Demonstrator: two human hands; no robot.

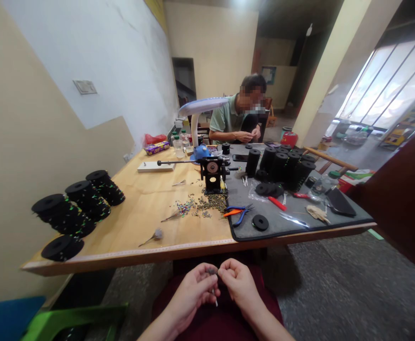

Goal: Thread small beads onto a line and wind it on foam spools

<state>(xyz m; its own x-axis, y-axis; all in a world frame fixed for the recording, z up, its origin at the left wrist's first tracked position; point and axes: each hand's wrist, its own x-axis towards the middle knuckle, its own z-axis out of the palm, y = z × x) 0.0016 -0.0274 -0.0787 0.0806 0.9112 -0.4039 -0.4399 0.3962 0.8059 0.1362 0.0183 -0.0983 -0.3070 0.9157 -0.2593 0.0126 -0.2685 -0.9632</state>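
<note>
Beyond left fingers point(206, 284) gripping a white stick point(216, 302), right fingers point(227, 274) pinched, stand capped bottles point(184, 139)

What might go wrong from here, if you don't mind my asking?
The thin white piece in the left hand could slip, being held clear of the table. A bump might scatter the loose small pieces beside the black device. The short black spool near the table's left corner might get knocked off.

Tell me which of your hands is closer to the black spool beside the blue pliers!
Right. The right hand is below and slightly left of the black spool in the picture; the left hand is also below, but farther left.
</note>
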